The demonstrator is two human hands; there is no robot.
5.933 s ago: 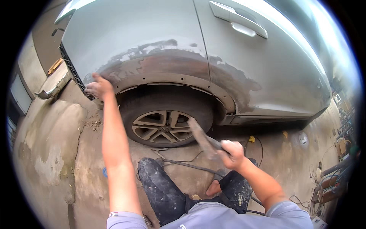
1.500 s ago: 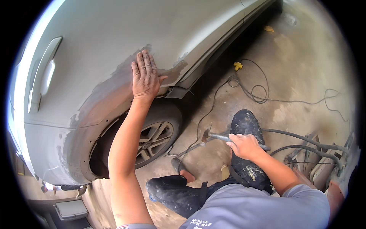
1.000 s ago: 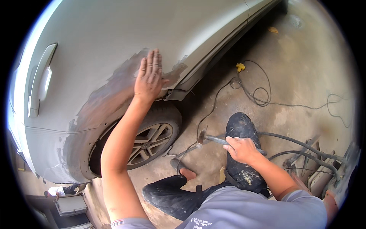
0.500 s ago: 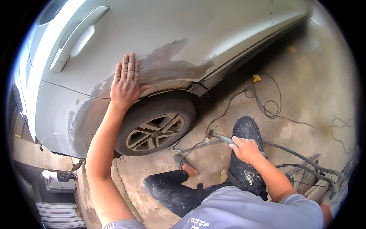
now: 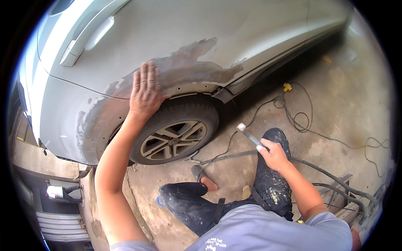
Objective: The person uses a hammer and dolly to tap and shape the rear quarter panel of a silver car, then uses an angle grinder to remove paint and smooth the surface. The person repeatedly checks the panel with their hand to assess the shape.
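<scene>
My left hand (image 5: pixel 145 93) lies flat, fingers extended, on the bare sanded patch (image 5: pixel 184 69) of a silver-grey car panel (image 5: pixel 167 29), just above the wheel arch. Its fingers point up the panel and it holds nothing. Below the arch is the wheel (image 5: pixel 173 140), with a spoked rim. My right hand (image 5: pixel 274 155) is closed round the handle of a hammer (image 5: pixel 252 139), above my right knee. The hammer's pale head (image 5: pixel 241 126) points up and left, apart from the car.
A thin cable (image 5: pixel 299 125) with a yellow connector (image 5: pixel 287 87) lies coiled on the concrete floor. A thicker black hose (image 5: pixel 335 172) runs right, past a metal frame (image 5: pixel 345 180). Another person (image 5: pixel 63 192) is in the background at lower left.
My left hand has slid down the panel toward the wheel arch. My right hand has swung the hammer's head upward, away from the floor side. The view has shifted slightly.
</scene>
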